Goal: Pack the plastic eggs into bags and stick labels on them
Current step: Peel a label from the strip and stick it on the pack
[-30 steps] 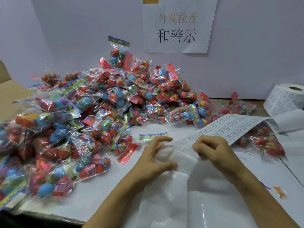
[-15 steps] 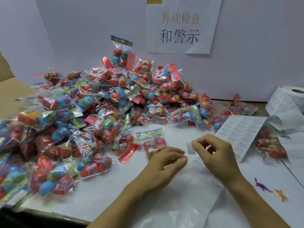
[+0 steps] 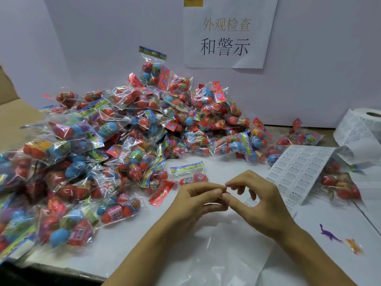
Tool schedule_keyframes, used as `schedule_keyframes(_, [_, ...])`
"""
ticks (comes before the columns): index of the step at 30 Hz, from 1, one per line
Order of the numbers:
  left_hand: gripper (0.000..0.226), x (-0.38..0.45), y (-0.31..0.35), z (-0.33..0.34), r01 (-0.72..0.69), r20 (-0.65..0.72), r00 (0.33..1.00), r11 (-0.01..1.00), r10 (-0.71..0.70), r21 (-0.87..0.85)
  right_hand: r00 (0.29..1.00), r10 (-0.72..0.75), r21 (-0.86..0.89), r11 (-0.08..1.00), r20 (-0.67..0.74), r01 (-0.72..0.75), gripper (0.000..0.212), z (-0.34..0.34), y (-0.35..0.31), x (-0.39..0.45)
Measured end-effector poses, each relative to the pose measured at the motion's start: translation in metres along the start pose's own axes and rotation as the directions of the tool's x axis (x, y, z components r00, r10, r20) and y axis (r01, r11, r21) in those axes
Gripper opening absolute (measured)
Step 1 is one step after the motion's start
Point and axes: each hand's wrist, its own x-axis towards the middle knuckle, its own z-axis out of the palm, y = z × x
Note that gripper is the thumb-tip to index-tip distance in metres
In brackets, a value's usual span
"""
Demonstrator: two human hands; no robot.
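My left hand [image 3: 195,201] and my right hand [image 3: 259,201] meet fingertip to fingertip above the white table [image 3: 123,250]. Both pinch at the same spot, where a small white label sits almost hidden between the fingers. An empty clear bag [image 3: 226,248] lies flat beneath my hands. Just beyond them lies a small bag of eggs [image 3: 194,178] with a colourful header strip. The label sheet [image 3: 296,172] trails from a roll [image 3: 367,124] at the right. A big pile of packed egg bags [image 3: 127,137] fills the left and the back.
More egg bags [image 3: 340,186] lie under and beside the label sheet at the right. A purple toy dinosaur [image 3: 329,235] and an orange toy [image 3: 353,245] lie at the near right. A paper sign [image 3: 226,34] hangs on the back wall. A cardboard box [image 3: 12,120] stands far left.
My hands let go of the clear bag, which now lies flat. My right hand took a label from the sheet and both hands came together at the fingertips.
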Motion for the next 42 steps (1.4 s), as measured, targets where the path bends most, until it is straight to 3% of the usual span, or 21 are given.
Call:
schedule_keyframes(6, [0.022, 0.0005, 0.0038, -0.0028, 0.024, -0.059, 0.998, 0.996, -0.029, -0.081, 1.000, -0.005, 0.010, 1.000, 0.019, 0.004, 0.036, 0.0013, 0.0002, 0.0010])
schedule_keyframes(10, [0.028, -0.0002, 0.0041, -0.0043, -0.007, -0.059, 0.998, 0.994, 0.001, -0.106, 0.998, 0.061, 0.061, 0.996, 0.015, -0.062, 0.021, 0.0030, -0.0017, 0.0003])
schedule_keyframes(22, [0.051, -0.0005, 0.0014, -0.0044, -0.045, -0.013, 0.999, 0.999, 0.045, -0.016, 0.987, 0.147, 0.130, 0.980, 0.060, -0.153, 0.016, 0.0062, -0.0005, 0.0000])
schedule_keyframes(24, [0.043, -0.0008, 0.0002, -0.0025, -0.133, -0.091, 0.986, 0.987, 0.141, 0.089, 0.987, 0.158, 0.153, 0.975, 0.037, -0.162, 0.015, 0.0055, 0.0000, 0.0001])
schedule_keyframes(27, [0.023, -0.0010, -0.0021, -0.0041, -0.272, -0.210, 0.907, 0.889, 0.365, 0.368, 0.972, 0.232, 0.209, 0.952, -0.026, -0.222, 0.017, 0.0044, 0.0005, 0.0015])
schedule_keyframes(29, [0.023, -0.0011, -0.0029, -0.0052, -0.278, -0.210, 0.897, 0.867, 0.388, 0.413, 0.959, 0.280, 0.222, 0.939, -0.047, -0.263, 0.017, 0.0032, 0.0025, 0.0019])
schedule_keyframes(34, [0.022, -0.0019, 0.0004, -0.0040, -0.270, -0.169, 0.934, 0.932, 0.314, 0.242, 0.928, 0.370, 0.266, 0.892, 0.035, -0.366, 0.028, 0.0045, 0.0019, 0.0016])
schedule_keyframes(39, [0.022, -0.0039, 0.0021, -0.0018, -0.247, -0.102, 0.959, 0.955, 0.265, 0.161, 0.959, 0.282, 0.207, 0.937, 0.029, -0.282, 0.014, 0.0081, 0.0000, 0.0006])
schedule_keyframes(42, [0.020, -0.0039, 0.0021, -0.0023, -0.233, -0.078, 0.967, 0.965, 0.243, 0.119, 0.958, 0.284, 0.208, 0.936, 0.037, -0.285, 0.018, 0.0080, 0.0003, 0.0015])
